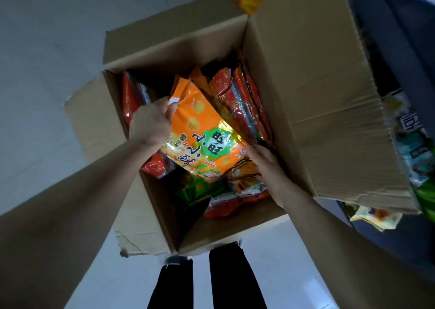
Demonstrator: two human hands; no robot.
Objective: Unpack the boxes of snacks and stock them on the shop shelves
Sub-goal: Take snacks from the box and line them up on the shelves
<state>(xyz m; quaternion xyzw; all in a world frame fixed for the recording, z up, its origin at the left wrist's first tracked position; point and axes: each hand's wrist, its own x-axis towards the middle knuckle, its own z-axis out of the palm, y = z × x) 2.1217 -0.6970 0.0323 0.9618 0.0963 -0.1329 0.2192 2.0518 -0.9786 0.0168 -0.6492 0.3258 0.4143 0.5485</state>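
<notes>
A pale, smooth floor [35, 73] is seen from above, and on it stands a large cardboard box [235, 228], opened at the top. Along the right side of the room a dark shelf unit [400, 38] is seen, with coloured shelf packets [416, 148] lying on its levels, just beside the box.

The box's right flap [317, 85] is raised and leans toward the shelf unit, so that little room is left on that side. The left flap [98, 120] is folded down and outward over the floor, and the far flap [169, 42] is folded back. To the left of the box and beyond it, open floor is seen. At the near edge of the box, two legs [226, 280] in dark trousers are planted close against its front wall.

Inside the box, red packets [247, 101] are stacked on edge along the right wall, and a green packet [195, 188] lies lower down near the front. An orange bag [195, 120] is held tilted above them, in the middle of the opening. Its far upper corner is pinched by the left hand [150, 122], whose fingers are curled round the seam. Its near right corner is touched by the right hand [268, 167]; the fingertips are hidden behind the bag's edge, so whether they grip it cannot be told.
</notes>
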